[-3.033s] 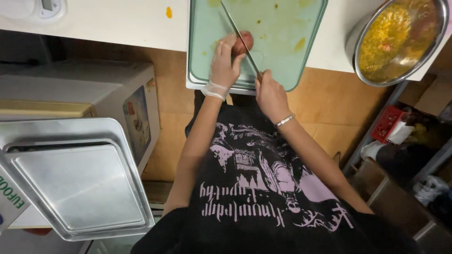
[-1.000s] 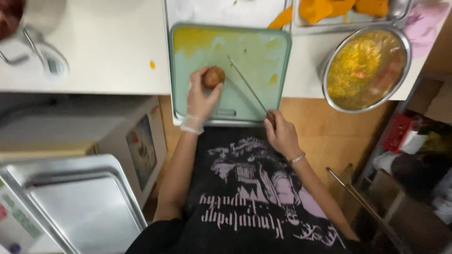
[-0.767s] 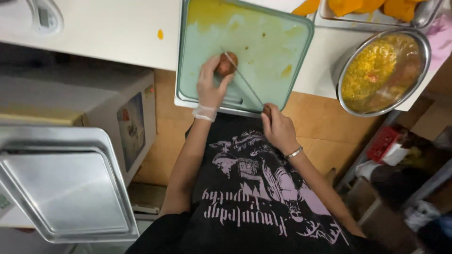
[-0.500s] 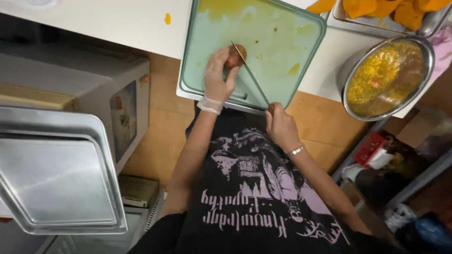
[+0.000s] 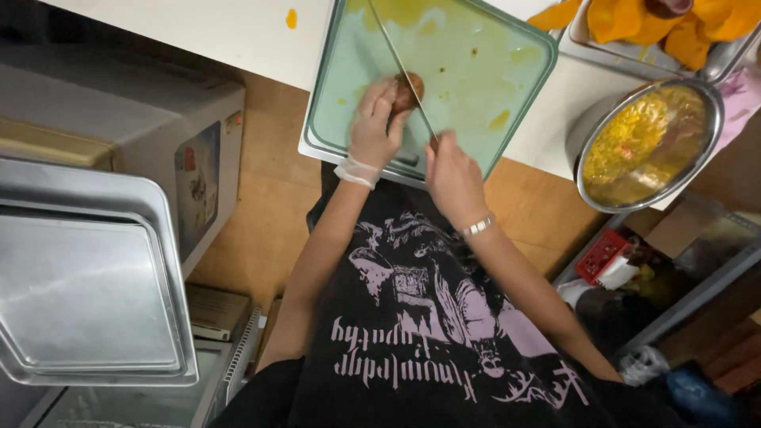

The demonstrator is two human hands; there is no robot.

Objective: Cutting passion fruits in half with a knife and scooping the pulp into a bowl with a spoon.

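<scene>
My left hand (image 5: 374, 127), in a clear thin glove, holds a small round brown fruit (image 5: 407, 89) down on a pale green cutting board (image 5: 491, 71) smeared with yellow juice. My right hand (image 5: 453, 176), bare with a silver bracelet, grips the handle of a long thin knife (image 5: 398, 65). The blade runs up and to the left, across the fruit.
A metal bowl (image 5: 648, 147) of yellow-orange scraps sits right of the board. A metal tray (image 5: 658, 28) with orange peeled pieces is at the top right. A steel tray (image 5: 83, 289) and a white appliance (image 5: 127, 143) stand at the left, below the white counter (image 5: 222, 32).
My head view shifted closer to the board. The knife went from lying flat beside the fruit to resting across it, with my right hand moved up onto the board's front edge.
</scene>
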